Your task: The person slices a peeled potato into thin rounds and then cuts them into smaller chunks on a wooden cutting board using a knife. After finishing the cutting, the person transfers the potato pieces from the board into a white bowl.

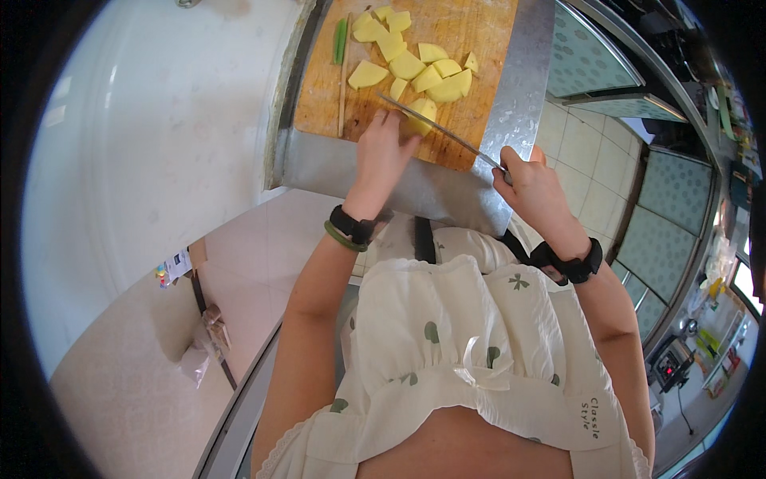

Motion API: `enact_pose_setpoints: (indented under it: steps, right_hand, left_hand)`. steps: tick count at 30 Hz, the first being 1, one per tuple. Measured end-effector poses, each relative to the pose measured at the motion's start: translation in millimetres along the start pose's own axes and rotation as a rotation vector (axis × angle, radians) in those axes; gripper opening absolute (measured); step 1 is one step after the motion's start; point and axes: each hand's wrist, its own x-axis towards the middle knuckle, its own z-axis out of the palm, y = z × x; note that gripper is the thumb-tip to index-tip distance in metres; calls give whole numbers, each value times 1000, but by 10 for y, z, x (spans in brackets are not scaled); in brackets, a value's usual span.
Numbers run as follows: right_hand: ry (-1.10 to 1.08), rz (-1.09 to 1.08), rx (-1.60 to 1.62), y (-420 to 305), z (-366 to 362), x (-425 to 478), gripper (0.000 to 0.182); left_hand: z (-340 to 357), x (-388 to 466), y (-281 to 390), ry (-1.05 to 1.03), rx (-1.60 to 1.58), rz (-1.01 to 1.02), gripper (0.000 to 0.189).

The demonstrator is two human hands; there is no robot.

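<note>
My right hand [532, 182] grips the handle of a kitchen knife [446, 133], with the narrow blade slanting up and left across the board. Under the blade lies a potato piece [422, 114], and the fingers of my left hand [386, 146] hold its near left side. Whether the blade has cut into it I cannot tell. Several pale yellow potato chunks [407, 64] are spread over the wooden cutting board [320, 114] beyond the knife. Along the board's left side are a green vegetable piece [340, 42] and a thin wooden stick [343, 90].
Beneath the board is a stainless steel counter [371, 167], its near edge close to my body. A smooth white surface [179, 120] borders it on the left. Cabinets with patterned doors [673, 197] stand to the right across a tiled floor [577, 138]; one upper door [634, 105] appears ajar.
</note>
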Motion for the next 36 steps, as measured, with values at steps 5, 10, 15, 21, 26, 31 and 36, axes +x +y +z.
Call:
enact_pose_setpoints:
  steps: [5,10,15,21,26,31,36]
  right_hand:
    - [-79,33,-100,13,153,68,22]
    - [-76,91,-123,-39,262,162,26]
    - [11,50,38,43,238,69,17]
    - [175,-114,145,109,-58,88,19]
    - [311,119,106,337,-145,393,23]
    - [477,167,18,620,-139,874,27]
    - [502,139,-100,1107,134,1335,30]
  left_hand:
    - [47,-7,-21,4,-25,9,38]
    - [25,17,-28,4,-13,56,43]
    - [5,12,18,-33,25,-30,41]
    - [28,24,17,-54,-34,-78,37]
    - [36,-1,78,44,12,-2,42]
    - [30,31,227,56,48,-26,49]
    - [71,43,268,55,99,-78,51]
